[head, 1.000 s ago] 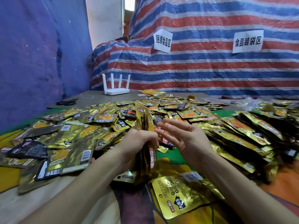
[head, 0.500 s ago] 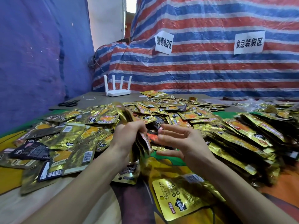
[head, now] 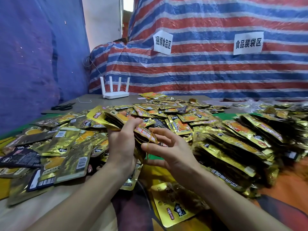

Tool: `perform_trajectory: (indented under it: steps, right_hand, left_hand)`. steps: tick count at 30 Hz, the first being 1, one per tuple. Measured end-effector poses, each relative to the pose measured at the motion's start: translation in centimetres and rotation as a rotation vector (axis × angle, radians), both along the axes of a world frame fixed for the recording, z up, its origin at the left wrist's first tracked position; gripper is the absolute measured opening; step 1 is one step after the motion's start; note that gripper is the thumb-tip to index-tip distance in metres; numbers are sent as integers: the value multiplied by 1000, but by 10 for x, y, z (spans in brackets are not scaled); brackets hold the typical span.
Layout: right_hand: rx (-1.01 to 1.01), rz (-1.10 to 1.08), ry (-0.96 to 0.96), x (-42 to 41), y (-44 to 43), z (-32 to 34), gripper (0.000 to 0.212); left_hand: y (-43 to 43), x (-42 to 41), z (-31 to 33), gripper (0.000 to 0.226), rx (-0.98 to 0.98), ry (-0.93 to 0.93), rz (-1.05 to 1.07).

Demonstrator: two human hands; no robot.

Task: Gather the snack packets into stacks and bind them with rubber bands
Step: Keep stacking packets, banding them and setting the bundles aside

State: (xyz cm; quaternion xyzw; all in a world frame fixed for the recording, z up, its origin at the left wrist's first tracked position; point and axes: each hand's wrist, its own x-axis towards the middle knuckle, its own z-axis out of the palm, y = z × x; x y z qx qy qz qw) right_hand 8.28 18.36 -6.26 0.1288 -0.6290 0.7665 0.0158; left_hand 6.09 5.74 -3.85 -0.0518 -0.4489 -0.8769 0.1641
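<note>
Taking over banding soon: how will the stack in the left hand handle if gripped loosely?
Probably slippery: the stack is glossy foil, fanning beyond the left hand. Likely floppy: its far end curls. The rubber band crosses only its near end, so it may splay.

Loose packets (head: 63, 144) cover the table (head: 93, 99) on the left and in the middle, and stacks (head: 241, 142) pile up on the right. Behind them sits a router (head: 115, 94), with scissors (head: 62, 107) lying further left. Paper signs (head: 162, 42) hang on the tarp (head: 200, 72) at the back.
</note>
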Motion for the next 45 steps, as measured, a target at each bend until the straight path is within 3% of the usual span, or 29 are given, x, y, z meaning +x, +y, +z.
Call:
perform_trajectory:
  steps: [3,6,9,12,15,19,22,26,29,32,34,37,40,44,45]
  right_hand:
    - [-31,7,-1,1,-4,-2,69]
    - [-66,25,6,2,-7,-5,74]
    - [-121,74,2,4,-13,-7,72]
    - [-187,104,-2,5,-19,-7,71]
    - [-199,95,-9,6,-22,-9,71]
    - [-77,-55,27,5,-18,-10,86]
    - [72,-171,40,6,-10,-6,101]
    - [167,-226,111,4,0,0,68]
    - [209,-247,116,3,5,1,73]
    - [190,-177,82,1,10,9,79]
    - [168,-177,35,-3,17,16,81]
    - [185,-201,35,-7,27,16,69]
    - [366,-174,126,-6,29,10,62]
    - [635,9,206,-2,24,4,92]
    - [658,46,222,-1,21,1,97]
  left_hand:
    - [2,1,-1,6,-15,-37,17]
    - [3,4,-1,31,-40,-51,32]
    - [3,4,3,19,-61,-53,77]
    - [2,4,5,28,-70,-26,89]
    - [2,5,3,23,-85,-21,82]
    - [1,3,-5,43,-79,-75,-173]
    - [2,7,-10,39,-159,-134,-332]
    - [3,6,-15,33,-182,-192,-341]
    - [2,6,-12,34,-155,-242,-370]
    - [0,10,-15,52,-197,-260,-461]
    - [1,14,-22,44,-237,-265,-505]
    - [6,16,-23,34,-193,-217,-495]
    - [6,11,-16,20,-153,-120,-383]
    - [4,3,-17,14,-177,20,-208]
    - [4,3,-19,23,-183,29,-211]
